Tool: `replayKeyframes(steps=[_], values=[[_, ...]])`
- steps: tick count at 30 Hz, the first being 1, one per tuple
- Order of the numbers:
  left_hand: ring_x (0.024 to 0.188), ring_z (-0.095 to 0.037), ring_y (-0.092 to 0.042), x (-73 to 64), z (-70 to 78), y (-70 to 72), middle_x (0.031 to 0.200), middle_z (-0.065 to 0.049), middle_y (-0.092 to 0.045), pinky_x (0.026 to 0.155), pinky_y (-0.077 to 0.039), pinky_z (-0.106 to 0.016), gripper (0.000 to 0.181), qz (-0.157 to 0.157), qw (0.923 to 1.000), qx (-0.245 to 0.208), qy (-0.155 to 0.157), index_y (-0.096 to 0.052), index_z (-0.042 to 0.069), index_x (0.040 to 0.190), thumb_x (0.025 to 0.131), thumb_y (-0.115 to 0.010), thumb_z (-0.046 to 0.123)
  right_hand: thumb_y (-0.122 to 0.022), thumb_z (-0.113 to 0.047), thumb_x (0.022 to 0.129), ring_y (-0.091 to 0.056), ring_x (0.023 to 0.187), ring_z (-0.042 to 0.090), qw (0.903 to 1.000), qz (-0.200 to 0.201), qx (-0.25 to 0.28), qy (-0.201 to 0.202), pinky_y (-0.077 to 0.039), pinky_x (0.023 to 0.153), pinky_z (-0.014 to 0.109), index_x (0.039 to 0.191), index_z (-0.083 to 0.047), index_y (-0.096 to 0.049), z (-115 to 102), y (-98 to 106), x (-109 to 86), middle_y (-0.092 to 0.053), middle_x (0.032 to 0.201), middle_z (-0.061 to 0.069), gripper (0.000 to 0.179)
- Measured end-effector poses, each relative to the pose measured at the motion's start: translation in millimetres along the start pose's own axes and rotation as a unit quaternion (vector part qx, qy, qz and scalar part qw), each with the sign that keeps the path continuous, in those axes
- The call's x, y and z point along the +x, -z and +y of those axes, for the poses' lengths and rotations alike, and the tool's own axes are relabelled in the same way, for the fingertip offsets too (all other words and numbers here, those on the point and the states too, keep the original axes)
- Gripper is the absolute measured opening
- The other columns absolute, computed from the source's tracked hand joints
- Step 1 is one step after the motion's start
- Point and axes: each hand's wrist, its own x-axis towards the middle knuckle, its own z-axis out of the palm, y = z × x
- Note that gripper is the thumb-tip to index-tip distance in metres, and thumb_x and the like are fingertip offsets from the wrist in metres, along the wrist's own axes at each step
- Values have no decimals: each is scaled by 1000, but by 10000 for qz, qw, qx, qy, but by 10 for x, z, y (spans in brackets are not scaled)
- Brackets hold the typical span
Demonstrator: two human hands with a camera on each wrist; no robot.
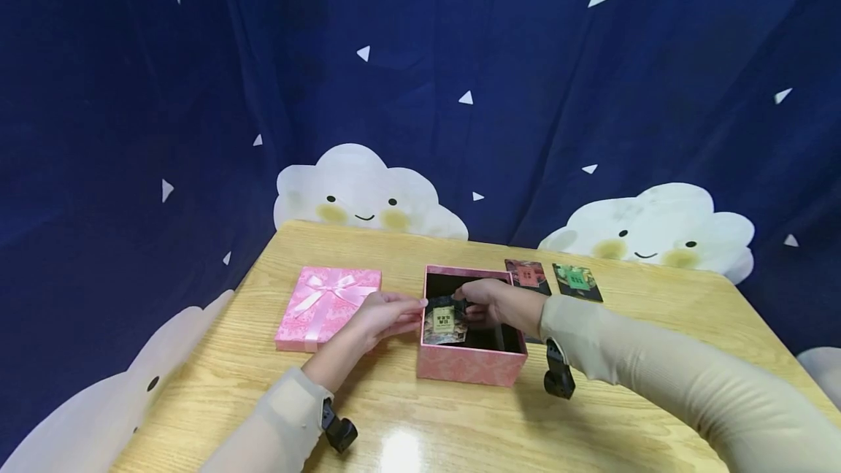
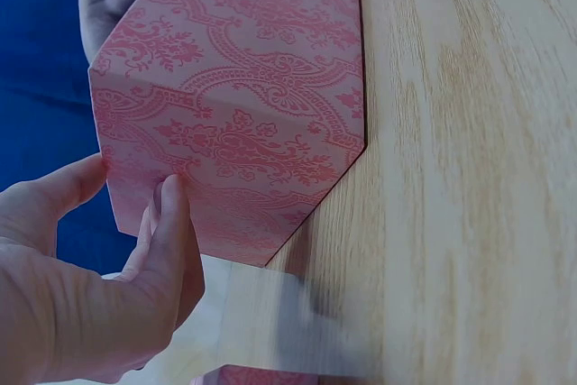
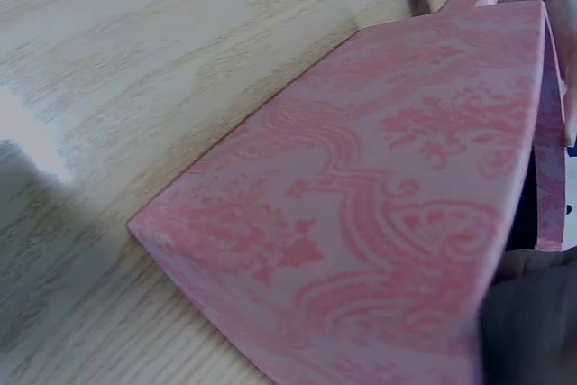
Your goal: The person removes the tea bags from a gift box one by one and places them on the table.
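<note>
A pink patterned box with a dark inside stands on the table without its lid. My right hand reaches into it and grips a flat black packet with a yellow label by its upper right part. The packet leans inside at the box's left end. My left hand touches the outside of the left wall, thumb at the rim and fingers extended, as the left wrist view shows. In the right wrist view, the box wall hides most of the right hand and all of the packet.
The pink lid with a ribbon bow lies left of the box, partly behind the left hand. A red-labelled packet and a green-labelled packet lie behind the right forearm. A blue curtain hangs behind the wooden table.
</note>
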Motion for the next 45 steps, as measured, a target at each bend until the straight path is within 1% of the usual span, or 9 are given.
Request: replayKeyframes(steps=[2, 7, 12, 21, 26, 30, 34, 39, 45], values=[[75, -11, -68, 2, 10, 0, 89, -8, -71, 84, -62, -28, 29, 10, 10000, 18, 19, -61, -11, 108, 87, -69, 8, -54, -18, 94, -42, 56, 6, 9999, -89, -9, 65, -53, 69, 22, 119, -6, -48, -25, 3, -9, -43, 76, -1, 28], [75, -11, -68, 7, 17, -3, 91, -10, -71, 84, -62, -28, 29, 55, 10000, 55, 22, -62, -11, 108, 86, -69, 8, -54, -20, 95, -40, 62, 9, 9995, -271, -103, 142, -50, 79, 25, 122, -6, -45, -94, -12, -26, -40, 86, 1, 32], [74, -11, -67, 15, 10, -7, 88, -9, -71, 82, -63, -28, 28, 41, 10000, 21, 2, -63, -10, 106, 86, -69, 8, -54, -20, 95, -41, 60, 8, 9978, -510, -318, 272, -53, 90, 30, 109, -4, -46, -194, -32, -59, -39, 70, -2, 22], [77, -12, -69, 18, -9, -17, 89, -9, -71, 80, -63, -26, 24, -15, 10000, -38, 14, -63, -9, 103, 87, -68, 8, -57, -10, 93, -50, 59, 9, 9918, -636, -870, 691, -54, 105, 41, 95, -4, -54, -262, -79, -68, -50, 68, 1, 7], [74, -10, -67, 18, -33, -31, 84, -5, -70, 82, -63, -28, 24, -96, 9999, -37, -21, -62, -10, 104, 87, -67, 7, -56, -4, 91, -51, 63, 12, 9892, -797, -976, 747, -58, 97, 41, 102, 4, -61, -221, -115, 3, -47, 67, 2, 15], [75, -10, -67, 19, -44, -47, 88, -8, -71, 82, -63, -28, 27, -144, 9999, -31, -49, -61, -11, 107, 87, -67, 7, -54, 0, 90, -51, 62, 11, 9882, -871, -937, 842, -65, 76, 30, 113, 11, -60, -198, -127, 40, -45, 61, 1, 26], [72, -8, -67, 19, -41, -51, 85, -6, -71, 81, -63, -27, 29, -149, 9999, 11, -44, -61, -11, 108, 87, -67, 8, -53, 2, 88, -50, 59, 10, 9890, -821, -881, 860, -60, 60, 20, 107, 11, -59, -199, -117, 11, -44, 57, 0, 22], [70, -8, -66, 9, -26, -30, 80, -3, -69, 80, -63, -27, 28, -59, 9999, 61, -57, -62, -10, 107, 87, -68, 8, -51, 1, 89, -55, 62, 10, 9891, -717, -872, 950, -61, 61, 21, 92, 2, -57, -200, -71, -39, -50, 62, 1, 7], [71, -9, -67, 4, -30, -3, 83, -5, -69, 80, -63, -26, 27, 0, 10000, -29, -40, -61, -10, 105, 86, -68, 8, -48, -3, 91, -61, 69, 11, 9885, -599, -874, 1075, -63, 65, 24, 101, 3, -58, -121, 19, -112, -59, 79, 4, 15]])
